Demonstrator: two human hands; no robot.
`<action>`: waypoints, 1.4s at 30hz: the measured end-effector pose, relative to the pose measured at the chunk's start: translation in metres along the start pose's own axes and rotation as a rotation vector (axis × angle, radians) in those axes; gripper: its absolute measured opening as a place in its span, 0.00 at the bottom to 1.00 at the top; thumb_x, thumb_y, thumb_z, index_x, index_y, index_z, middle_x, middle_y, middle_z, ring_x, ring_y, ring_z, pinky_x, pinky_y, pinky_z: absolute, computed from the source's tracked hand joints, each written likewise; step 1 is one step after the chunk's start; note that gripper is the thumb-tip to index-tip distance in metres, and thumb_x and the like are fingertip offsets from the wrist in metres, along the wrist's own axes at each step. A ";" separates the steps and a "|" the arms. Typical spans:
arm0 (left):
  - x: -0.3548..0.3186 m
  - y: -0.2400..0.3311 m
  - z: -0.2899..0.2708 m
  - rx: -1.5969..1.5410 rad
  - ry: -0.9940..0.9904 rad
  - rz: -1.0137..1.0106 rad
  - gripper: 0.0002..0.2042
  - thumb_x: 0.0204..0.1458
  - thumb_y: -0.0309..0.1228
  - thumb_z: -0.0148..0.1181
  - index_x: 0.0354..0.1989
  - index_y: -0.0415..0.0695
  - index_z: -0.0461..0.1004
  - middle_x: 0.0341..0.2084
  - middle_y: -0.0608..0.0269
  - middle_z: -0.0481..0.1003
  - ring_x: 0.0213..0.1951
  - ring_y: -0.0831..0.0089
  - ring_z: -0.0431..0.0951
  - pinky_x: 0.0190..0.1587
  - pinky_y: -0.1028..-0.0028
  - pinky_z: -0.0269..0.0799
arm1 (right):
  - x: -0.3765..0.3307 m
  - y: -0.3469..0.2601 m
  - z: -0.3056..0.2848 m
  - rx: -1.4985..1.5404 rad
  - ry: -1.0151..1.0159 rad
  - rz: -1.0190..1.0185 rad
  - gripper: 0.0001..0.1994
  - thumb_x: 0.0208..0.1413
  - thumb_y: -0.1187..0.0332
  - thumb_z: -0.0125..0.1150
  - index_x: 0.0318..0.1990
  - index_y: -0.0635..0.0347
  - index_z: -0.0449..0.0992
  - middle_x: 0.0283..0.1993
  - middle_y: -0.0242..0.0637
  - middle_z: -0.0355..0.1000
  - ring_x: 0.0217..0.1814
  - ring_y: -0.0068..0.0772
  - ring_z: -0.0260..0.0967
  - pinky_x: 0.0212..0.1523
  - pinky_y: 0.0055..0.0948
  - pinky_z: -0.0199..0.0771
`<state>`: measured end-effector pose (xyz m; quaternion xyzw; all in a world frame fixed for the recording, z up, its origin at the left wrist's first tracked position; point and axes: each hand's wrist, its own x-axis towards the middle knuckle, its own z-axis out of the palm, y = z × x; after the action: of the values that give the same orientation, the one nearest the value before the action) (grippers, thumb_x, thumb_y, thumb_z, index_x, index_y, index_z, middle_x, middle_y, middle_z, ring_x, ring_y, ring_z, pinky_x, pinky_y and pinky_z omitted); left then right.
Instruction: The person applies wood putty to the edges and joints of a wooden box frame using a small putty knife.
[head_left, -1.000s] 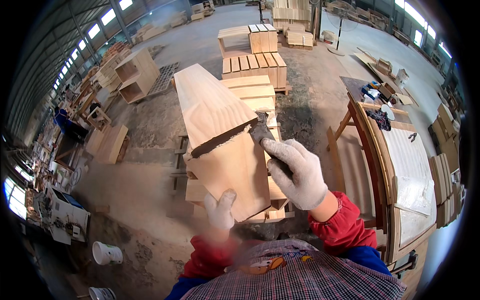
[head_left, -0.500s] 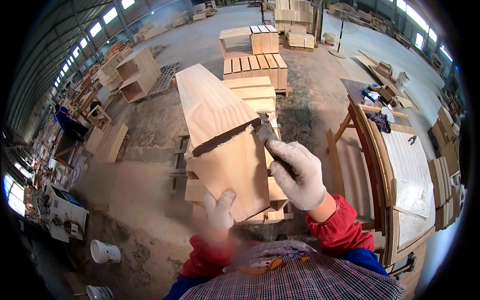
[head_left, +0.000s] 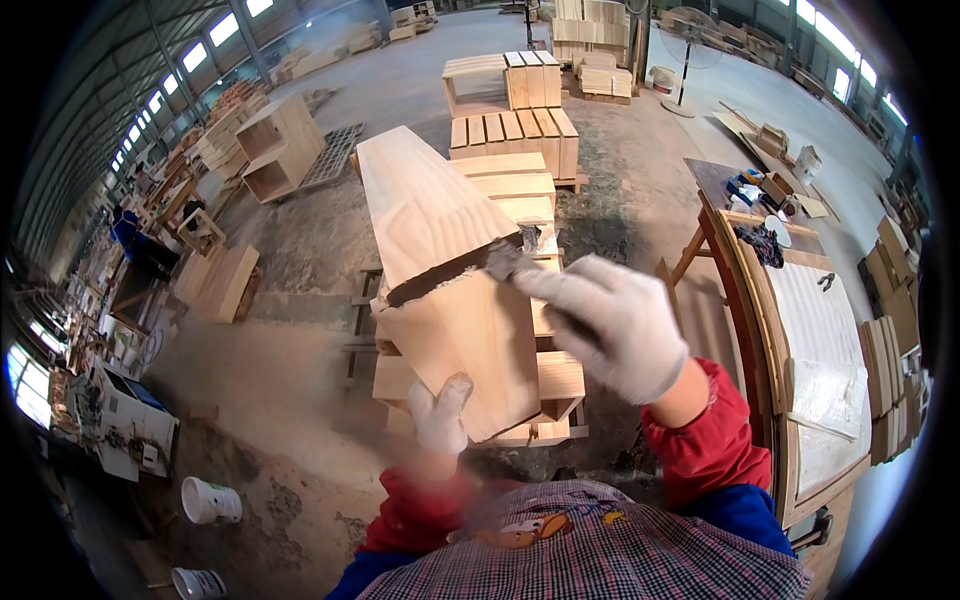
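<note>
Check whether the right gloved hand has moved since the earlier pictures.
Yes: judged against the workbench, the right gloved hand has shifted right, toward the bench, and slightly up in the picture.

Stained floor (head_left: 270, 380) spreads left of the table (head_left: 835, 310) — a fan (head_left: 685, 80) stands beyond the table, bright windows (head_left: 223, 28) run far to the table's left.

Scraper (head_left: 508, 263) shifted left, turned more sideways
</note>
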<state>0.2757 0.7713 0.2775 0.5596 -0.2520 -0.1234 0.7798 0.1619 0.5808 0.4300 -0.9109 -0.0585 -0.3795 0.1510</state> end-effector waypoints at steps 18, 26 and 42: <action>-0.002 -0.001 0.004 0.035 0.009 -0.024 0.15 0.39 0.17 0.50 0.39 0.34 0.74 0.39 0.44 0.72 0.38 0.53 0.68 0.39 0.65 0.64 | -0.018 -0.036 0.046 0.159 0.229 0.232 0.20 0.43 0.77 0.62 0.48 0.59 0.74 0.42 0.47 0.65 0.37 0.44 0.70 0.35 0.32 0.73; -0.002 -0.005 0.003 0.002 0.017 0.008 0.13 0.49 0.20 0.50 0.43 0.33 0.72 0.41 0.44 0.71 0.40 0.55 0.71 0.45 0.66 0.66 | -0.021 -0.043 0.054 0.144 0.251 0.278 0.21 0.41 0.78 0.63 0.48 0.58 0.74 0.40 0.45 0.64 0.37 0.43 0.68 0.37 0.32 0.71; -0.002 0.005 0.012 -0.124 -0.062 -0.029 0.12 0.55 0.24 0.46 0.44 0.30 0.69 0.39 0.52 0.72 0.39 0.67 0.73 0.40 0.72 0.70 | -0.026 -0.037 0.057 0.117 0.224 0.196 0.21 0.46 0.74 0.62 0.51 0.56 0.72 0.38 0.44 0.63 0.34 0.42 0.68 0.31 0.32 0.71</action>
<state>0.2674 0.7642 0.2844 0.5096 -0.2600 -0.1673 0.8030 0.1737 0.6341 0.3826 -0.8538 0.0258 -0.4583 0.2456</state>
